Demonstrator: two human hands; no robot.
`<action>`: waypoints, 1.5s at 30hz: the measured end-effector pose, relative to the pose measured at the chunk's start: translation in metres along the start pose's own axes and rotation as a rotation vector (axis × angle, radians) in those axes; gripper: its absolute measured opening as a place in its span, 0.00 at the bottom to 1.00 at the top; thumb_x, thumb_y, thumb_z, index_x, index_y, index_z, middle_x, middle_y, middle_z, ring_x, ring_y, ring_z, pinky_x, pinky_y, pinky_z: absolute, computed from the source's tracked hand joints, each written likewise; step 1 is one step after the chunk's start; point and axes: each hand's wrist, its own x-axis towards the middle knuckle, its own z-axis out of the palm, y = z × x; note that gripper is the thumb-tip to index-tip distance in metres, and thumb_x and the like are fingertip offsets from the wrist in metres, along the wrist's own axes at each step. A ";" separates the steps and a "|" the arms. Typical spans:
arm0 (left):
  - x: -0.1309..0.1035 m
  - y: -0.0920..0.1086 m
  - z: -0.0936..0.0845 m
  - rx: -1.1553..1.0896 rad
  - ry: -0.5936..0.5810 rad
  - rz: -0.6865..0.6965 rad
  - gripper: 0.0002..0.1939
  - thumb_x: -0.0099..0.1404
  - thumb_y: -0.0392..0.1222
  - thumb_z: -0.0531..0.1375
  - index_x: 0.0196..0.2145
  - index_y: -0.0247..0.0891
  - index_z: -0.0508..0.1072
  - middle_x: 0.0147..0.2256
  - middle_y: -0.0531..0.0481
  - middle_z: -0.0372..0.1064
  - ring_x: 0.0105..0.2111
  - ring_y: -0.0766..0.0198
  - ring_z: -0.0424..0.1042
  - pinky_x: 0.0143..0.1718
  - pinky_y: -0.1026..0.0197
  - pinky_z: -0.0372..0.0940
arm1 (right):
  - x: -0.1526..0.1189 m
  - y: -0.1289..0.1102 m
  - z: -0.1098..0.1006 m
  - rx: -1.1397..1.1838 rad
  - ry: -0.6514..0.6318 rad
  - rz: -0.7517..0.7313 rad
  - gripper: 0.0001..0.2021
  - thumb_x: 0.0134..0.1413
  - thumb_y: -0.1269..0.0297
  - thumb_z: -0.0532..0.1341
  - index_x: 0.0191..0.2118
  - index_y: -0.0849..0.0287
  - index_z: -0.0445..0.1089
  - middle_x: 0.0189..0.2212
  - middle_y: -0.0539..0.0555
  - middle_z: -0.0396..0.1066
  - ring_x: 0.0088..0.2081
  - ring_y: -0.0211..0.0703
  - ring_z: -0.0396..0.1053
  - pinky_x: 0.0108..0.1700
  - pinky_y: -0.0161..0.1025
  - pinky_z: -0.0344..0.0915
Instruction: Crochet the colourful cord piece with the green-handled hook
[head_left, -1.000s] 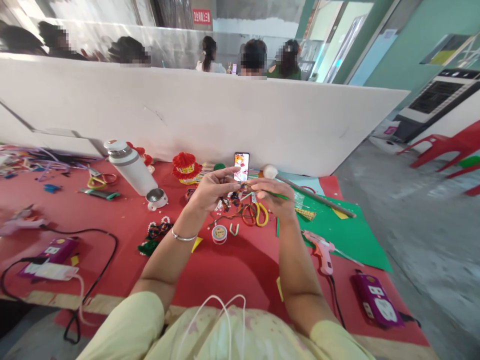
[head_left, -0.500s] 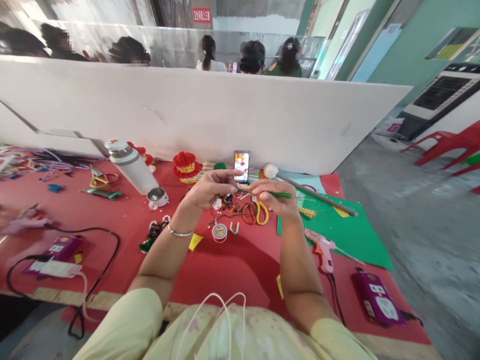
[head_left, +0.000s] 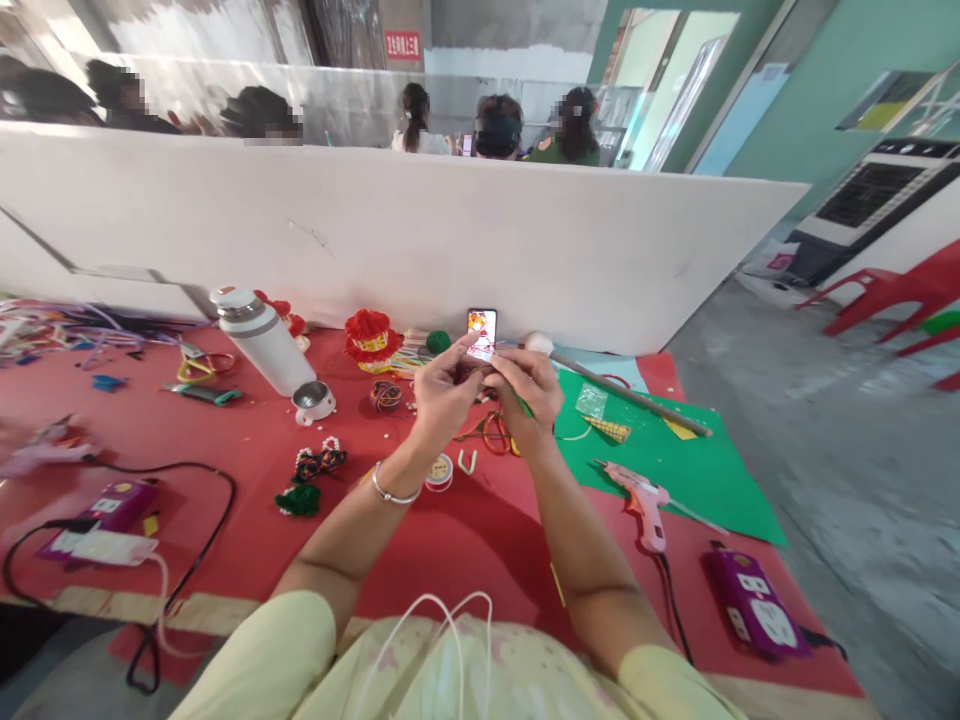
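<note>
My left hand [head_left: 448,390] is in front of the phone, thumb and fingers pinched on something small and dark that I cannot make out. Its index finger reaches up over the lower part of the phone screen. Close beside it, my right hand [head_left: 529,388] is closed around a slim tool with a green handle [head_left: 528,409], mostly hidden by the fingers. The phone [head_left: 484,326] leans against the white board, its screen lit. Under the hands lie red- and yellow-handled scissors [head_left: 495,434], partly covered. Nearer me are a spool [head_left: 439,471] and a bent white piece [head_left: 467,461].
On the left stand a white flask [head_left: 262,340] and a small metal-lined cup [head_left: 313,401]. A red fringed ornament [head_left: 373,338] sits near the board [head_left: 360,230]. To the right are a green sheet [head_left: 720,480], a stick [head_left: 637,393], a pink glue gun [head_left: 641,500] and a purple power strip [head_left: 757,605].
My hands have drawn closer together and the right one has turned, tilting the green-handled tool from nearly level to steeper. My left index finger now overlaps the phone screen.
</note>
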 end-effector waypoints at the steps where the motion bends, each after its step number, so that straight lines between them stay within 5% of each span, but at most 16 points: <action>1: -0.001 0.000 0.001 -0.084 -0.016 -0.071 0.26 0.50 0.37 0.76 0.49 0.40 0.85 0.27 0.55 0.75 0.22 0.73 0.64 0.24 0.69 0.61 | -0.001 0.000 0.000 -0.009 0.028 -0.022 0.11 0.63 0.56 0.69 0.50 0.42 0.82 0.43 0.52 0.80 0.46 0.48 0.78 0.49 0.49 0.77; 4: 0.002 0.008 -0.003 -0.203 -0.145 -0.345 0.26 0.47 0.38 0.78 0.46 0.36 0.85 0.21 0.58 0.67 0.17 0.78 0.52 0.17 0.70 0.44 | 0.001 0.002 -0.004 0.129 0.036 0.000 0.10 0.63 0.54 0.69 0.48 0.42 0.83 0.41 0.52 0.81 0.43 0.47 0.78 0.47 0.49 0.77; 6: 0.005 0.015 -0.009 -0.203 -0.184 -0.402 0.26 0.46 0.37 0.78 0.46 0.36 0.85 0.20 0.60 0.64 0.16 0.78 0.50 0.17 0.68 0.39 | 0.004 0.005 -0.007 0.257 -0.012 0.068 0.10 0.62 0.51 0.70 0.47 0.41 0.83 0.41 0.52 0.81 0.43 0.46 0.79 0.46 0.48 0.77; 12: 0.008 0.021 -0.017 -0.168 -0.190 -0.303 0.28 0.45 0.35 0.79 0.46 0.37 0.85 0.22 0.57 0.68 0.17 0.77 0.54 0.16 0.66 0.40 | 0.007 0.007 -0.006 0.358 -0.020 0.168 0.09 0.59 0.51 0.71 0.44 0.41 0.84 0.42 0.51 0.82 0.44 0.46 0.79 0.47 0.46 0.76; 18: 0.007 0.018 -0.016 -0.189 -0.210 -0.346 0.25 0.48 0.36 0.78 0.46 0.38 0.86 0.23 0.57 0.68 0.18 0.78 0.53 0.17 0.66 0.40 | 0.006 0.013 -0.006 0.378 -0.074 0.265 0.14 0.57 0.43 0.70 0.39 0.46 0.85 0.38 0.52 0.82 0.42 0.47 0.79 0.47 0.48 0.76; 24: 0.009 0.015 -0.018 -0.213 -0.180 -0.340 0.24 0.44 0.35 0.80 0.42 0.37 0.86 0.25 0.55 0.73 0.18 0.79 0.54 0.18 0.68 0.44 | 0.007 0.013 -0.010 0.354 -0.109 0.226 0.15 0.58 0.43 0.70 0.40 0.46 0.84 0.39 0.53 0.80 0.42 0.47 0.78 0.46 0.48 0.77; 32: 0.008 0.021 -0.015 -0.280 -0.219 -0.480 0.24 0.46 0.34 0.78 0.44 0.37 0.85 0.19 0.60 0.65 0.16 0.79 0.50 0.18 0.70 0.44 | 0.000 0.003 0.004 0.257 0.093 0.087 0.12 0.59 0.45 0.70 0.43 0.41 0.84 0.39 0.52 0.78 0.41 0.45 0.77 0.42 0.45 0.76; 45: 0.020 0.028 -0.033 -0.057 -0.320 -0.476 0.20 0.46 0.32 0.76 0.40 0.35 0.87 0.24 0.52 0.75 0.19 0.76 0.62 0.19 0.68 0.51 | 0.017 0.014 -0.025 0.447 -0.276 0.096 0.11 0.57 0.51 0.73 0.45 0.43 0.85 0.41 0.52 0.83 0.42 0.45 0.81 0.44 0.44 0.78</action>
